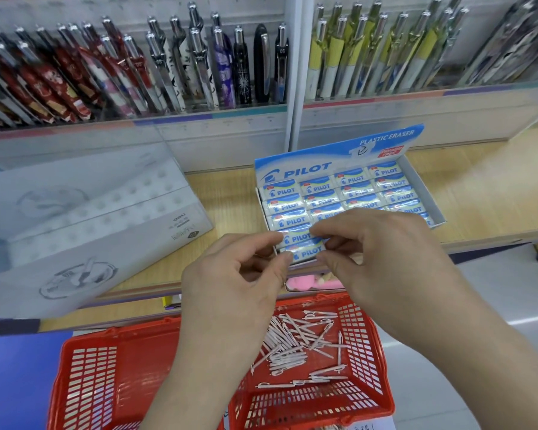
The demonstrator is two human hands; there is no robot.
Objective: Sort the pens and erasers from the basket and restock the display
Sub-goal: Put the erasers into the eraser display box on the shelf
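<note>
While seating an eraser (303, 251) into the front row of the display box (416, 193), looked to be on the eraser half of the job. Found the box, standing on the wooden shelf (485, 193), nearly full, with wrapped erasers packed side by side behind the one in hand. Saw no erasers in the visible part of the red basket (367, 333) below, only a loose heap of pale pens (292, 346), so judged the pens as work not yet begun. Next move, by that reading: press the eraser down level with its neighbours, let go, then reach down for pens and match them to a slot in the pen racks (199, 72) above. Left hand (236, 274) closed in a pinch, thumb and forefinger on the eraser's left end, other fingers loosely curled. Right hand (382, 252) likewise pinching the right end, fingertips bent round its edge. Could not tell whether the eraser already touched the box floor.
</note>
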